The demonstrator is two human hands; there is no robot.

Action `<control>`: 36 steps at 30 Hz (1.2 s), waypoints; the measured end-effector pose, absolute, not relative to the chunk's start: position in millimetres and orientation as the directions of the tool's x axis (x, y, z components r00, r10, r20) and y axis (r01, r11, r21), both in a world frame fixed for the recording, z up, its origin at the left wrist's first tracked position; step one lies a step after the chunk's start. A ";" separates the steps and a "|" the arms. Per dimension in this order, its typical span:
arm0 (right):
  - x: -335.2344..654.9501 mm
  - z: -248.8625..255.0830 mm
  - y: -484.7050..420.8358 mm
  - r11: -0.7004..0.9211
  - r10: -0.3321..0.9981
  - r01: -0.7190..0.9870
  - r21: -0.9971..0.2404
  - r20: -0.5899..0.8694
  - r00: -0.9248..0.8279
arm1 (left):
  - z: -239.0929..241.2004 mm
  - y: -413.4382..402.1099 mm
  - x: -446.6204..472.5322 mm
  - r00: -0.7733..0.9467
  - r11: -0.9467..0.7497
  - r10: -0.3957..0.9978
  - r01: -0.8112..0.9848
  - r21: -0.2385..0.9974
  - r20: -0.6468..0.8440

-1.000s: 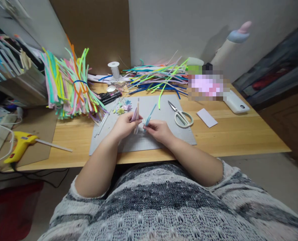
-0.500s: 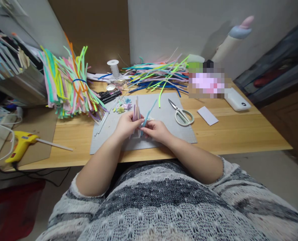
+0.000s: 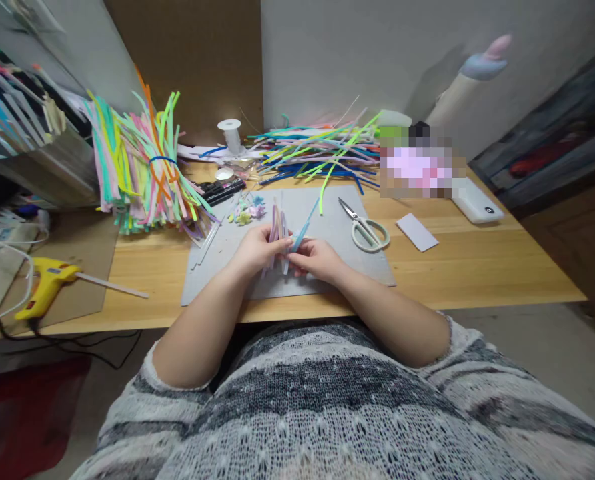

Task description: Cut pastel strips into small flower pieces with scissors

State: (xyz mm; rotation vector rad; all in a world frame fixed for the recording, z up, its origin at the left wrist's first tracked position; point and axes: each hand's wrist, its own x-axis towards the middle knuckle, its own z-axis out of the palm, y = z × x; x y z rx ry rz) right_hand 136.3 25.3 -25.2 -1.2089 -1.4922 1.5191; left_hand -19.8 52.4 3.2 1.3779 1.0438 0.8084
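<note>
Over the grey cutting mat (image 3: 217,283), my left hand (image 3: 258,252) is closed round several pale pink and lilac pipe cleaners (image 3: 276,223) that stand upright between its fingers. My right hand (image 3: 318,259) pinches a light blue pipe cleaner (image 3: 308,223), which slants up and to the right. The fingertips of both hands meet, and the lower ends of the pipe cleaners are partly hidden. Small pastel flowers (image 3: 247,211) lie on the mat just beyond my left hand. Right of my right hand rest scissors (image 3: 370,233) with pale handles, blades pointing away.
Bundled pipe cleaners (image 3: 142,167) stand at the back left, and loose pipe cleaners (image 3: 322,150) are heaped at the back. A yellow glue gun (image 3: 50,283) lies left with its cord hanging. A white card (image 3: 416,232) and a white device (image 3: 477,203) lie right. A white spool (image 3: 231,137) stands behind.
The whole view has shifted slightly. Both hands stay together over the mat, and the light blue pipe cleaner leans a little further right.
</note>
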 end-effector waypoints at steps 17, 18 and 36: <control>147.1 -21.5 25.4 -0.190 0.889 0.037 -0.981 -0.188 -0.419 | 9.2 53.3 -24.6 0.385 0.299 0.856 0.175 0.938 -0.345; 147.0 -21.2 25.4 -0.184 0.881 0.046 -0.982 -0.186 -0.435 | 9.7 52.8 -23.6 0.388 0.311 0.852 0.165 0.936 -0.351; 150.6 -11.2 22.2 -0.282 0.777 0.125 -0.951 -0.303 -0.552 | 11.0 50.8 -23.5 0.433 0.268 0.834 0.222 0.937 -0.342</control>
